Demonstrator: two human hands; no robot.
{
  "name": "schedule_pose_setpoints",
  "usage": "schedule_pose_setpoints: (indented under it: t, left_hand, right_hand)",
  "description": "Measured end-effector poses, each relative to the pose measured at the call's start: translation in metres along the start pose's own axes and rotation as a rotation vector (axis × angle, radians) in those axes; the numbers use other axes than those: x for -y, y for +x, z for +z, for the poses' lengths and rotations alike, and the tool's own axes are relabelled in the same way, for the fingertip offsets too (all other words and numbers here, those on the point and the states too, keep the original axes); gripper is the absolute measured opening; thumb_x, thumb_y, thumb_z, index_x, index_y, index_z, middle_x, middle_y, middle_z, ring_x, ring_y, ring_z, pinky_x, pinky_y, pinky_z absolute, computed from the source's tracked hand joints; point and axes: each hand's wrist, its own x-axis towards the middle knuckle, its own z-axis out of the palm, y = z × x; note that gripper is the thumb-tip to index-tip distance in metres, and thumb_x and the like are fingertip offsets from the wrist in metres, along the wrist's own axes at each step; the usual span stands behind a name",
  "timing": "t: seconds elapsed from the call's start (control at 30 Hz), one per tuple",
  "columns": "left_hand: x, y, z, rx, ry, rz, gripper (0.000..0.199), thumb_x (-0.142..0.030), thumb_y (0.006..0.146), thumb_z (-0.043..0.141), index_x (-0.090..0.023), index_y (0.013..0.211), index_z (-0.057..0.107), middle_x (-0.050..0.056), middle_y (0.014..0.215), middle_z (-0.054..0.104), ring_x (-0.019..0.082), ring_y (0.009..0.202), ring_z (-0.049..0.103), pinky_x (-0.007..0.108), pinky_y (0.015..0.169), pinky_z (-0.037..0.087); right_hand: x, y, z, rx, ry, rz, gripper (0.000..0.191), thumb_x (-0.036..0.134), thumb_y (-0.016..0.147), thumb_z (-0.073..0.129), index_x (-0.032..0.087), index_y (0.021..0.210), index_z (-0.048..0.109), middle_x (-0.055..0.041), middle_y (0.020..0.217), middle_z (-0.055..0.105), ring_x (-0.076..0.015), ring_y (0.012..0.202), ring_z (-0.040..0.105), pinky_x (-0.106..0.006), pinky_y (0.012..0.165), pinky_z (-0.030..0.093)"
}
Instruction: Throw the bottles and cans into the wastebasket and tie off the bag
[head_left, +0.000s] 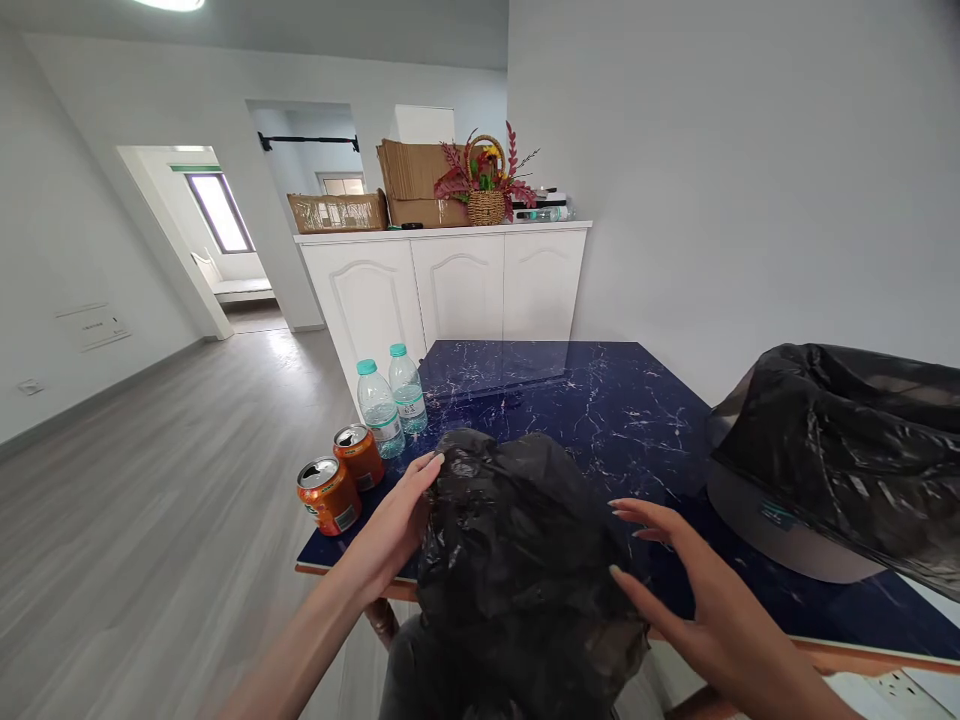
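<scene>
Black bag (517,560): crumpled, at the near edge of the table (637,400), between our hands
Left hand (394,525): thumb at bag's left side, fingers partly hidden; we can't tell grip
Right hand (712,610): spread open, nothing gripped
Thin film: we'd pinch gently, spread evenly; snags could tear it

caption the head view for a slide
Left hand and right hand either side of a black plastic bag, blue marbled table beyond

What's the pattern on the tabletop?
Tabletop: dark blue with white marble-like veining, clear in the head view.
</scene>
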Motion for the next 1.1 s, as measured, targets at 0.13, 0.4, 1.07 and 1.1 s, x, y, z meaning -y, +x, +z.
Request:
schedule_pose_setpoints:
  t: [0.13, 0.4, 1.07, 1.1]
  left_hand:
    - [-0.014, -0.016, 0.013, 0.167, 0.075, 0.020, 0.066, -0.070, 0.091, 0.059, -0.027, 0.142, 0.062, 0.009, 0.132, 0.073, 0.033, 0.124, 0.067, 0.042, 0.100, 0.054]
    - [-0.047, -0.051, 0.030, 0.213, 0.733, 0.221, 0.033, -0.046, 0.096, 0.068, -0.030, 0.124, 0.071, 0.001, 0.106, 0.077, 0.023, 0.094, 0.071, 0.029, 0.080, 0.055]
    - [-0.072, -0.016, 0.017, -0.377, 0.172, 0.235, 0.050, -0.053, 0.077, 0.085, -0.020, 0.113, 0.073, 0.005, 0.099, 0.079, 0.028, 0.096, 0.075, 0.033, 0.078, 0.060]
    - [-0.069, -0.010, 0.018, -0.375, 0.073, 0.211, 0.050, -0.049, 0.075, 0.087, -0.019, 0.113, 0.074, 0.006, 0.098, 0.080, 0.029, 0.095, 0.076, 0.034, 0.079, 0.061]
  right_hand:
    - [0.020, 0.009, 0.009, 0.059, 0.027, -0.064, 0.065, 0.055, 0.102, 0.056, 0.040, 0.159, 0.031, -0.0096, 0.164, 0.042, -0.0339, 0.136, 0.059, -0.044, 0.100, 0.062]
    - [0.024, 0.062, -0.005, 0.035, 0.018, -0.267, 0.090, 0.052, 0.094, 0.070, 0.038, 0.166, 0.016, -0.0078, 0.174, 0.025, -0.0355, 0.160, 0.026, -0.059, 0.126, 0.034]
    - [0.010, 0.083, -0.083, 0.167, 0.619, 0.108, 0.050, 0.057, 0.071, 0.090, 0.024, 0.108, 0.077, -0.0063, 0.111, 0.079, -0.0299, 0.100, 0.074, -0.038, 0.086, 0.062]
    - [0.010, 0.081, -0.085, 0.110, 0.673, 0.129, 0.049, 0.056, 0.069, 0.092, 0.024, 0.103, 0.076, -0.0046, 0.100, 0.080, -0.0274, 0.091, 0.075, -0.035, 0.079, 0.063]
